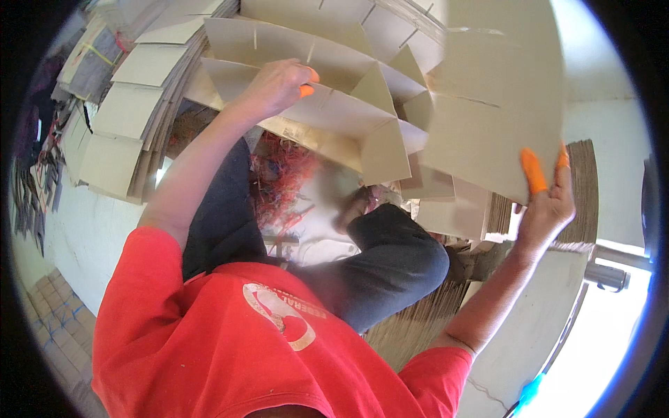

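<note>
A partly assembled cardboard divider grid [380,83] stands in front of me, its slotted strips crossing to form open cells. Orange covers sit on some fingertips of both hands. My left hand [279,87] is closed over the top edge of the nearest long divider strip [327,108]. On the right, my right hand [547,209] pinches the lower right corner of a large slotted cardboard sheet [495,90]. That sheet is raised, tilted and slightly blurred, and it hides the right end of the grid.
Stacked cardboard strips [129,115] fan out on the left. Another cardboard stack [582,188] stands at the right, with more cardboard edges [418,320] beside my leg. Red shreds [279,177] lie on the floor between my legs. A metal fitting [606,276] juts out at far right.
</note>
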A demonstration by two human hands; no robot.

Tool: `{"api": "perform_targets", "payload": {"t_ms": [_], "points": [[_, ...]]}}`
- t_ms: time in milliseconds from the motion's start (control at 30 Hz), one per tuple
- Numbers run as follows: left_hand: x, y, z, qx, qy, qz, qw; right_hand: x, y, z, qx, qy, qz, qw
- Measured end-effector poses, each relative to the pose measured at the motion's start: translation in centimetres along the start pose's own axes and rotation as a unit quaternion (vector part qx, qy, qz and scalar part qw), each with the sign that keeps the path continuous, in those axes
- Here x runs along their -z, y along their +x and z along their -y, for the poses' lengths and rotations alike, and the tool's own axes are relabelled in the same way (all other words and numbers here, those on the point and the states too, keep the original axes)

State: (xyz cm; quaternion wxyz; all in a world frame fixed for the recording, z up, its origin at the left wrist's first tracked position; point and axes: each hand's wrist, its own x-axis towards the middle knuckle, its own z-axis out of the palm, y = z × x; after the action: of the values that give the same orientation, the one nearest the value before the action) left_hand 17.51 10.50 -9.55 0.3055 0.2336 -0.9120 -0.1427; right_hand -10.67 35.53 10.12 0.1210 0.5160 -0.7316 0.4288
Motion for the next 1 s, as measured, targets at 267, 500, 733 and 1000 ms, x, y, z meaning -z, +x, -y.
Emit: {"api": "perform_targets", "payload": {"t_ms": [267, 500, 733, 1000], "points": [[-0.9, -0.1, 0.8, 0.004, -0.018, -0.004, 1.0, -9.6, -1.6, 5.2, -0.001, 0.101, 0.149, 0.984], [-0.9, 0.3, 0.8, 0.009, -0.014, 0.007, 1.0, -12.1, -1.5, 6.0, -0.021, 0.077, 0.216, 0.973], [-1.0, 0.8, 1.1, 0.025, -0.018, 0.009, 1.0, -11.5, 0.4, 8.1, -0.041, 0.101, 0.236, 0.966], [-0.7, 0.7, 0.5, 0.038, -0.022, 0.026, 0.999, -14.3, -1.6, 5.2, 0.018, 0.076, 0.277, 0.958]]}}
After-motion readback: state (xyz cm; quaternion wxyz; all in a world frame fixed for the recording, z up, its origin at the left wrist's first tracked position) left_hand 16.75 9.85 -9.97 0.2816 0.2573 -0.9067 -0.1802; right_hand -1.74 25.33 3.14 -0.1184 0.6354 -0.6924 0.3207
